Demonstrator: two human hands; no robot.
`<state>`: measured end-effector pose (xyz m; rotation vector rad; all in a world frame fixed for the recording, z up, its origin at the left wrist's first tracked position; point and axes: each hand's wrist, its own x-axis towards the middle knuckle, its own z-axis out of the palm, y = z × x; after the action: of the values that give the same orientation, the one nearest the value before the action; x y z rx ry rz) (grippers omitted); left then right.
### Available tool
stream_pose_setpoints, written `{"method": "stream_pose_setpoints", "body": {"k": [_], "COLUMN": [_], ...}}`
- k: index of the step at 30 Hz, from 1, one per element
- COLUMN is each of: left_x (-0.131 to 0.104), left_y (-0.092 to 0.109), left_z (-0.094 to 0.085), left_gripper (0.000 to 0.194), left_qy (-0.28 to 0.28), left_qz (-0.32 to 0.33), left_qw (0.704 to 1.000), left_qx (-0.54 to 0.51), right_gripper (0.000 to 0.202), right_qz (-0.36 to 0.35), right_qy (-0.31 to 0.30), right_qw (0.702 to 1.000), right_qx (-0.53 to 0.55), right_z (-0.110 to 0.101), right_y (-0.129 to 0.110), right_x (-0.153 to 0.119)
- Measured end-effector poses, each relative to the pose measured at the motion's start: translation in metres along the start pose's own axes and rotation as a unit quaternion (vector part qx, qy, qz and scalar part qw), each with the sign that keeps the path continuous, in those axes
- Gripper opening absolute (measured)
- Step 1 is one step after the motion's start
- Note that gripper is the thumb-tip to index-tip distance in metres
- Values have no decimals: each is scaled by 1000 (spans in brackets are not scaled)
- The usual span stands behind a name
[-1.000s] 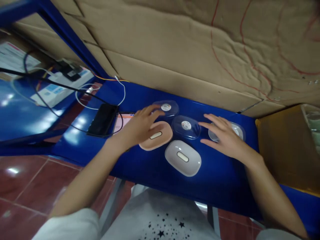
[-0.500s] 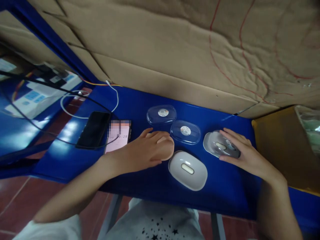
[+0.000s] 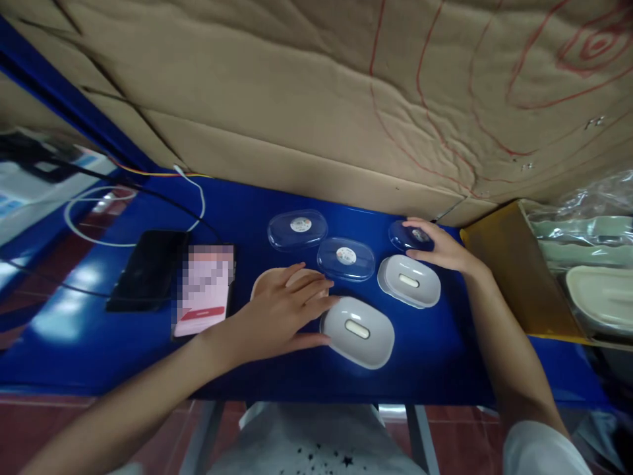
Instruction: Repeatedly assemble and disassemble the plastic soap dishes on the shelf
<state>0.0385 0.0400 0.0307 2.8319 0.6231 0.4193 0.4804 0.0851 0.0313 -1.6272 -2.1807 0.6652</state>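
My left hand [image 3: 289,310] reaches over a peach-coloured dish [image 3: 264,282] with its fingers spread. Its thumb and fingertips come up to the left edge of a grey oval soap dish [image 3: 380,340], which has a pale slot in the middle. With thumb and fingers, my right hand [image 3: 442,245] grips a clear plastic lid [image 3: 401,235] bearing a round sticker, at the back right. Just in front of that lid lies a second grey soap dish [image 3: 426,282]. Two more clear lids [image 3: 281,227], [image 3: 363,260] rest on the blue table behind the peach dish.
On the left lie a black phone [image 3: 148,270] and a phone with a lit screen [image 3: 205,290], with a white cable [image 3: 79,227] behind. A cardboard box [image 3: 524,277] at the right holds green pieces and a cream dish [image 3: 603,297]. Cardboard [image 3: 247,86] walls the back.
My right hand has lifted the clear lid off the right grey dish and moved it back behind that dish. My left hand has shifted from the peach dish towards the front grey dish.
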Motion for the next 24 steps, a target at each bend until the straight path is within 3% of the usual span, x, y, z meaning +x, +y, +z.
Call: {"method": "stream_pose_setpoints", "body": {"k": [4, 8, 9, 12, 14, 19, 24], "left_x": [2, 1, 1, 0, -1, -4, -3], "left_y": [-1, -6, -7, -11, -14, -18, -17], "left_z": [-4, -11, -12, -18, -20, -24, -24], "left_gripper": [65, 69, 68, 65, 69, 81, 71], "left_qy": [-10, -14, -18, -45, -66, -117, -111], "left_qz": [-17, -30, -34, -55, -79, -145, -135], "left_qw": [1000, 999, 999, 997, 994, 982, 984], "left_qx": [2, 25, 29, 31, 33, 18, -38], "right_gripper": [65, 40, 36, 34, 35, 36, 42], "right_qz": [-26, -73, -108, -190, -201, -203, -279], "right_qy": [-38, 50, 44, -56, -81, -28, -79], "right_qw": [999, 991, 988, 973, 967, 963, 950], "right_qx": [-16, -98, -101, -116, -136, -178, -118], "right_z": [3, 15, 19, 37, 48, 67, 76], "right_y": [-8, -58, -74, -111, -121, -133, -161], "right_x": [18, 10, 7, -2, -6, -13, -27]}}
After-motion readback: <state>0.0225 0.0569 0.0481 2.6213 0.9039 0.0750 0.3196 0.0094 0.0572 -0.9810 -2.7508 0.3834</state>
